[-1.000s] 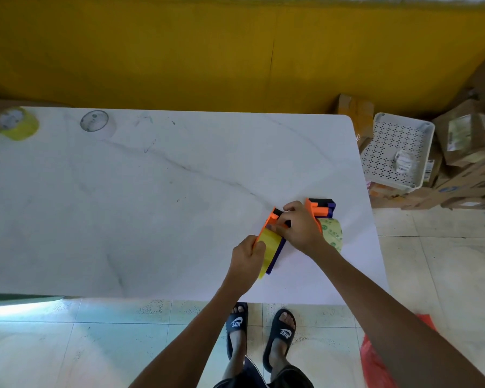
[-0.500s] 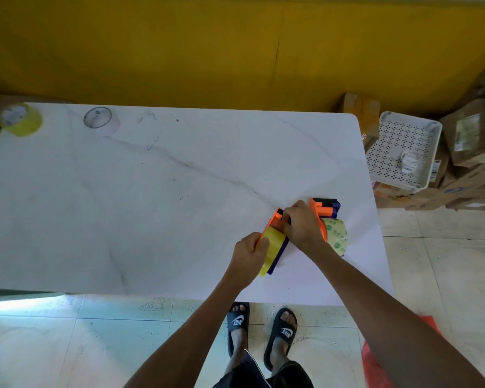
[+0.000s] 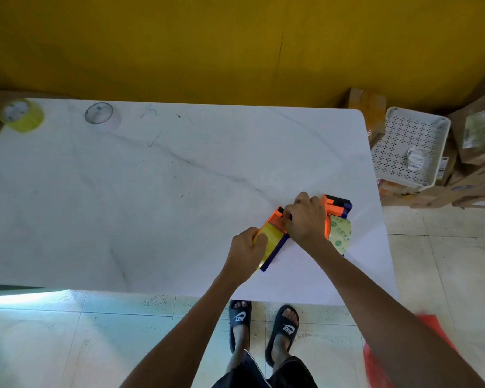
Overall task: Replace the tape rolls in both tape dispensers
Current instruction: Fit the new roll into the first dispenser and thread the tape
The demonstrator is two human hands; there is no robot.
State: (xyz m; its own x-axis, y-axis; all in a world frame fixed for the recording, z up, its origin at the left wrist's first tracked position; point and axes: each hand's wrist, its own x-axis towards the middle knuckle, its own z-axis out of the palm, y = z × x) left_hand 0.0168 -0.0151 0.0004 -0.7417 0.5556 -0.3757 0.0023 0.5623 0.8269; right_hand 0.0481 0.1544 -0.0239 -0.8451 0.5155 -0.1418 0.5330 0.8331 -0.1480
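**Fingers on the tape strip: where the threading could fail**

The fingers (image 3: 259, 238) of the left hand (image 3: 247, 253) are curled round the free end of the yellowish tape strip (image 3: 273, 238), which is pinched at the front of the orange tape dispenser (image 3: 331, 210). The right hand (image 3: 305, 219) is laid over the dispenser body with its fingers bent, and the dispenser is pressed down on the white marble surface (image 3: 151, 205) near its right front corner. Whether the thumb is hooked under the frame cannot be told.

Several faults are judged possible. The strip could fold and stick to itself if it is pulled slack or at an angle. It could adhere to the surface or to the fingers. The dispenser could slide towards the near edge if the right hand's pressure is eased while the strip is drawn.

The dispenser lies on its side. Its long axis is seen to run diagonally, from the near left to the far right. Its front end points near-left, towards the person; the purple-and-black handle end (image 3: 340, 204) points far-right. The loaded tape roll (image 3: 339, 235) sits just right of the right hand.

Two further rolls, a yellow roll (image 3: 23, 114) and a pale roll (image 3: 100, 114), stand well apart at the far left.
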